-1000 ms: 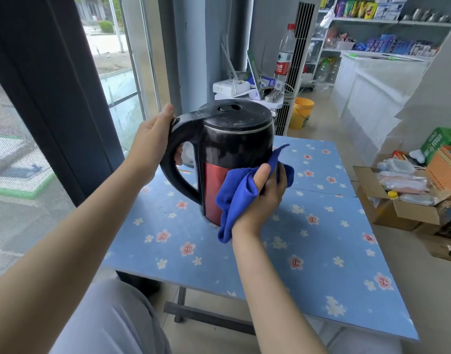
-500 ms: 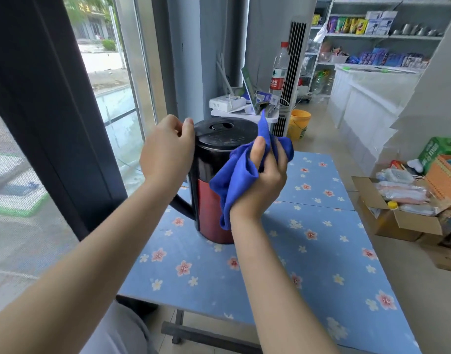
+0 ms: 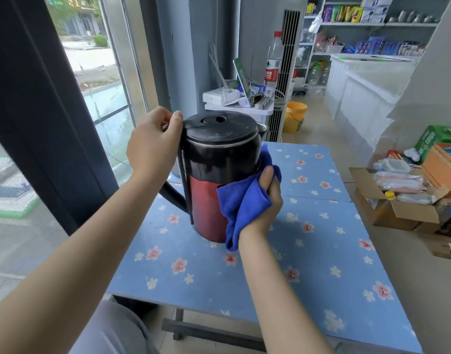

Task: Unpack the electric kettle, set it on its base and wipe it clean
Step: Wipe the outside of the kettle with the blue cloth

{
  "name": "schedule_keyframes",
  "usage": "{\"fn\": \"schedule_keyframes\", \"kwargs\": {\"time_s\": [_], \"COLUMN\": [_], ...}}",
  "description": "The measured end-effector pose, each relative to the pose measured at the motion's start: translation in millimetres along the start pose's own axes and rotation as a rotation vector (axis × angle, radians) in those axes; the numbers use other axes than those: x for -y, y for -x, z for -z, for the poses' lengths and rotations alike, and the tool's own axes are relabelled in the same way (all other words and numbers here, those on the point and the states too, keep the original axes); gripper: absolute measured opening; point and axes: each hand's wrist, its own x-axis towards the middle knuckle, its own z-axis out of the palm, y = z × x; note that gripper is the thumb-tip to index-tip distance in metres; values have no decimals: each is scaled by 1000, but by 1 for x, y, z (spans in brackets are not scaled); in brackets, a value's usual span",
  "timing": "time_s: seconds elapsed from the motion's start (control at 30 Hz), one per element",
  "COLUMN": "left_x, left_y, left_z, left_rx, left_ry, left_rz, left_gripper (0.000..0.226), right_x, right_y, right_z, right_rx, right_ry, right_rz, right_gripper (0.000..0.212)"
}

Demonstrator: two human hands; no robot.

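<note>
A black and red electric kettle (image 3: 214, 175) stands upright over the blue flowered table (image 3: 321, 251), its lid closed and its handle turned left toward me. My left hand (image 3: 153, 144) grips the top of that handle. My right hand (image 3: 268, 198) holds a blue cloth (image 3: 242, 208) pressed against the kettle's right side, around where black meets red. The kettle's base is not visible, and I cannot tell whether its bottom rests on the table.
An open cardboard box (image 3: 398, 200) of packaged items sits on the floor at the right, beside an orange basket (image 3: 444, 169). Behind the table stand a small white stand with a water bottle (image 3: 273, 62), a tower fan and a yellow bucket (image 3: 294, 116). Window glass runs along the left.
My right hand slid the blue cloth from the kettle's upper rim down to its right side. The kettle turned so its handle points more toward me; my left hand stayed on the handle.
</note>
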Motion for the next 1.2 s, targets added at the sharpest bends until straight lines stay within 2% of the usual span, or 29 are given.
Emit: {"fn": "schedule_keyframes", "kwargs": {"time_s": [0.13, 0.23, 0.27, 0.33, 0.47, 0.53, 0.63, 0.7, 0.77, 0.83, 0.87, 0.93, 1.0, 1.03, 1.1, 1.2], "left_x": [11, 18, 18, 20, 14, 10, 14, 13, 5, -7, -11, -13, -12, -12, -10, -5], "left_y": [-17, -31, -35, -41, -43, -38, -32, -26, -13, 5, 16, 32, 39, 40, 35, 26], "left_z": [0, 7, 9, 10, 9, 10, 10, 15, 22, 25, 26, 24, 20, 19, 19, 24], "left_rx": [108, 244, 282, 330, 390, 418, 391, 303, 236, 260, 297, 354, 394, 405, 438, 552], "left_ry": [232, 445, 476, 489, 405, 392, 310, 254, 292, 291, 277, 312, 430, 488, 563, 620], "left_rz": [42, 100, 121, 142, 76, 77, 98, 180, 284, 337, 341, 327, 325, 321, 304, 267], "left_gripper": [28, 21, 20, 24, 15, 18, 23, 36, 73, 105, 112, 103, 74, 63, 48, 48], "right_x": [29, 53, 56, 52, 27, 13, -7, -11, -7, 3, 7, 18, 31, 40, 55, 62], "right_y": [-15, -17, -16, -14, 3, 17, 30, 31, 30, 28, 26, 21, 14, 9, 0, -7], "right_z": [-28, -44, -46, -42, -24, -12, 4, 13, 17, 15, 13, 5, -7, -13, -21, -24], "right_rx": [83, 169, 207, 224, 115, 112, 29, 33, 69, 104, 127, 199, 254, 263, 307, 416], "right_ry": [248, 349, 360, 305, 174, 245, 283, 282, 244, 219, 189, 137, 128, 120, 97, 84], "right_rz": [275, 361, 363, 346, 273, 268, 177, 164, 126, 90, 76, 62, 87, 96, 115, 143], "right_gripper": [29, 26, 31, 23, 36, 37, 51, 43, 25, 24, 24, 32, 47, 48, 39, 32]}}
